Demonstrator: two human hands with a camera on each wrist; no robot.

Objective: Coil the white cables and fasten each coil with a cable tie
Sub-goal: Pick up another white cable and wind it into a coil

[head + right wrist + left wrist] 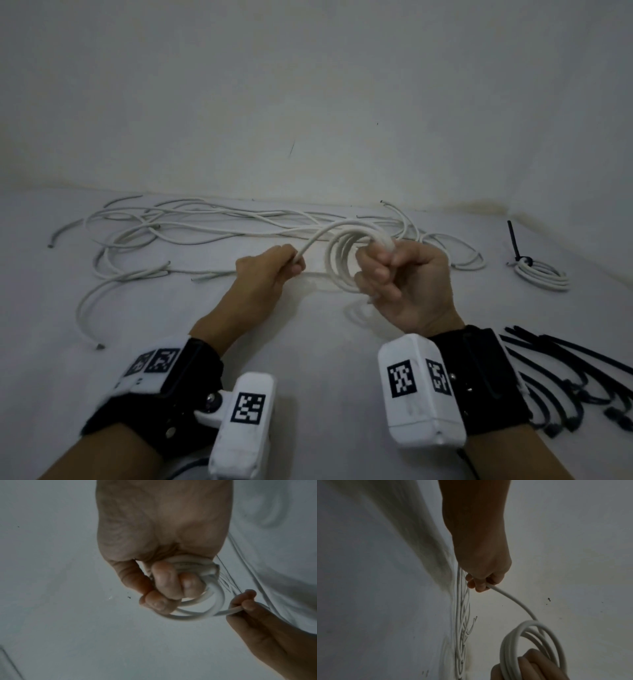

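One white worktop [325, 377], wall behind. Loose cables [191, 226] sprawl across its far side, left to centre, ends bare. Ties [561, 373], black, approx a dozen, fanned at near right beside the R wrist. Tied coil [543, 275] lies far right, black tie tail standing up from it. Coil [346, 260] of several white loops is held above the worktop, centre. R hand [407, 284] grips the coil's top, fingers curled round the bundled turns. L hand [270, 270] pinches the free strand [318, 240], which arcs over to the coil. Both hands are clear of the worktop.
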